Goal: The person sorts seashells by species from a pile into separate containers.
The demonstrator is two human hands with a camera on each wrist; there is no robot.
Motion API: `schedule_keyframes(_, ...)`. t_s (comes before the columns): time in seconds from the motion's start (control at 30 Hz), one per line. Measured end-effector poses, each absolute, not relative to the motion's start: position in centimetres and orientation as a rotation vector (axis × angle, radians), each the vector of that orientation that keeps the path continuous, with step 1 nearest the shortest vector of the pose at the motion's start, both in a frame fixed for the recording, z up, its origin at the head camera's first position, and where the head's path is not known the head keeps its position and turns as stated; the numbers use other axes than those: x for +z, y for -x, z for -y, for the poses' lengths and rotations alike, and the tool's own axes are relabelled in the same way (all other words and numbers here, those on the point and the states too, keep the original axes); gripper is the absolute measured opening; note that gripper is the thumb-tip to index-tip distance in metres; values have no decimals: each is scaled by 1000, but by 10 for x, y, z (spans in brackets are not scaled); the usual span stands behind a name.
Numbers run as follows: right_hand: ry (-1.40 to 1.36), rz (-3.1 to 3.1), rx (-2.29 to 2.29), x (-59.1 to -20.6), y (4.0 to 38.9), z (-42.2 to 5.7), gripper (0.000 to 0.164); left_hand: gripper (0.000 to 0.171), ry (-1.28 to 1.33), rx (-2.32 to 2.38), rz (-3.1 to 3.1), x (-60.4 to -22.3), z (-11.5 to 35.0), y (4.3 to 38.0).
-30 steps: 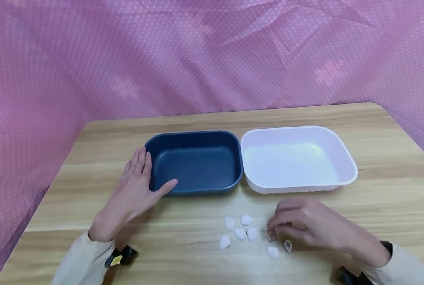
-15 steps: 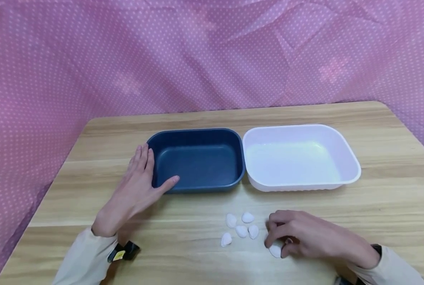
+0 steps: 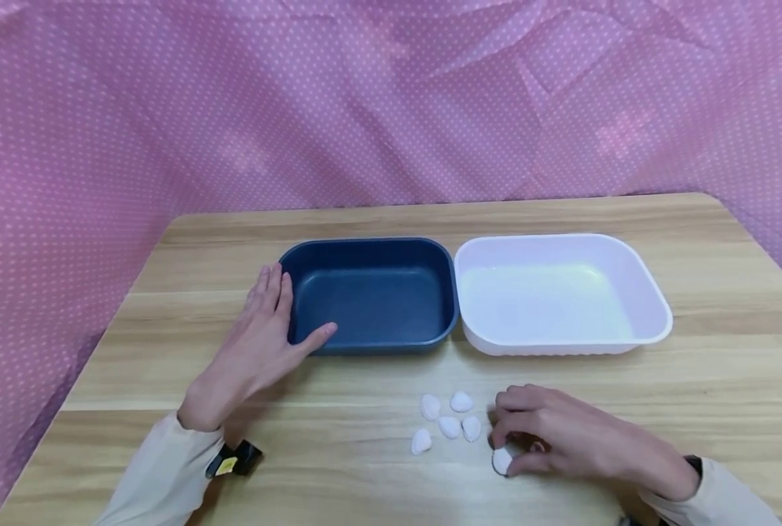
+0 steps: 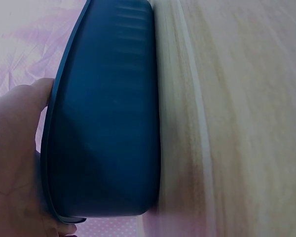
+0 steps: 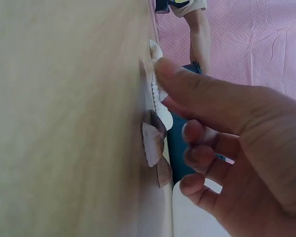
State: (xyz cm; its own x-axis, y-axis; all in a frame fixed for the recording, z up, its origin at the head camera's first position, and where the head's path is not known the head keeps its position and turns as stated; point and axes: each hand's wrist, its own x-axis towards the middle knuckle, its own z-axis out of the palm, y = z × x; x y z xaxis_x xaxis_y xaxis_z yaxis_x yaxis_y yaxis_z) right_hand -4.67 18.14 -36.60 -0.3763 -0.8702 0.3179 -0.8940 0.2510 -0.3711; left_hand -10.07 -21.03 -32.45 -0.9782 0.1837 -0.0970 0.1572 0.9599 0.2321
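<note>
Shells (image 3: pixel 449 427) lie on the near part of the table (image 3: pixel 338 467), five of them loose in one group; I suppose they are kept flat and apart so that each is easy to take alone.

Starting from the left, I see the left hand (image 3: pixel 256 347) spread wide, its fingers over the left rim of the blue bin (image 3: pixel 373 346) and its thumb over the near rim. It seems to me that this hand only steadies the bin, which stands flat.

To the right of the group, one more shell (image 3: pixel 500 461) is pinched between thumb and forefinger of the right hand (image 3: pixel 558 431), by its edges and slightly tilted, probably because so thin a piece offers little else to hold. Whether the other curled fingers hide something, I cannot tell.

Behind that hand, on the far right, stands the white bin (image 3: pixel 565 345), close against the blue one, perhaps to keep both within reach.
</note>
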Motion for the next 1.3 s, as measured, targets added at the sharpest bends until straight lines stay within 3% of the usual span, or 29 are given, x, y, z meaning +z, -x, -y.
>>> schedule_keyframes(0.33,-1643,2411,903,-352,53,-170,18,112,-278,337,-2996,-330,207,101)
schedule_keyframes(0.57,-1354,2575,928,-333,59,-155,16,110,-330,364,-3032,-330,205,106)
schedule_keyframes(1.3,-880,2699,1006,-313,103,-63,19,112,-390,302,-3039,-334,206,110)
